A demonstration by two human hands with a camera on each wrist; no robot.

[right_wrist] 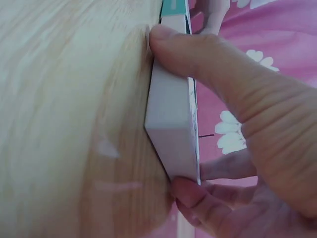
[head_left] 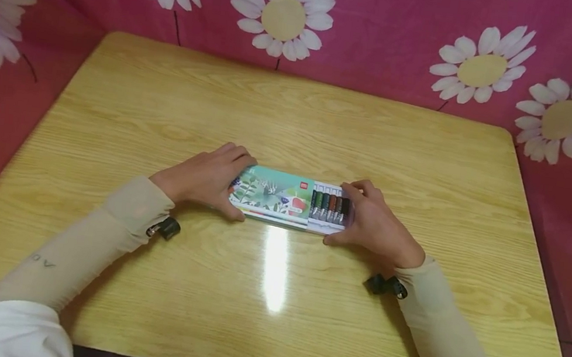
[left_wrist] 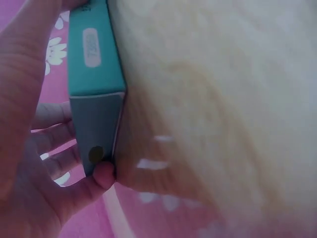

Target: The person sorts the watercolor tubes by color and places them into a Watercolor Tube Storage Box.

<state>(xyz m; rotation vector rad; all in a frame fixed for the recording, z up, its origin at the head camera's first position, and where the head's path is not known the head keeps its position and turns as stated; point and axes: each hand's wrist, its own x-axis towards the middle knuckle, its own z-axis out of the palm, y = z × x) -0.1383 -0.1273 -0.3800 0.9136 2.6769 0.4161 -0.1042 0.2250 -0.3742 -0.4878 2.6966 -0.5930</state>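
Note:
A teal printed box sleeve (head_left: 271, 191) with leaves and flowers lies flat near the middle of the table. Its white inner tray (head_left: 316, 226) sticks partway out of the right end, showing several small paint tubes (head_left: 325, 206) in dark, green and brown colours. My left hand (head_left: 206, 178) grips the sleeve's left end, thumb on the near side and fingers on the far side. In the left wrist view the sleeve's closed end (left_wrist: 96, 129) shows beside the thumb. My right hand (head_left: 378, 227) holds the tray's outer end between thumb and fingers. The rest of the tray is hidden inside the sleeve.
The wood-grain table (head_left: 292, 120) reflects a bright strip of light in front of the box. A pink cloth (head_left: 376, 35) with large white daisies hangs behind and at both sides. Small black cameras (head_left: 169, 228) sit at both wrists.

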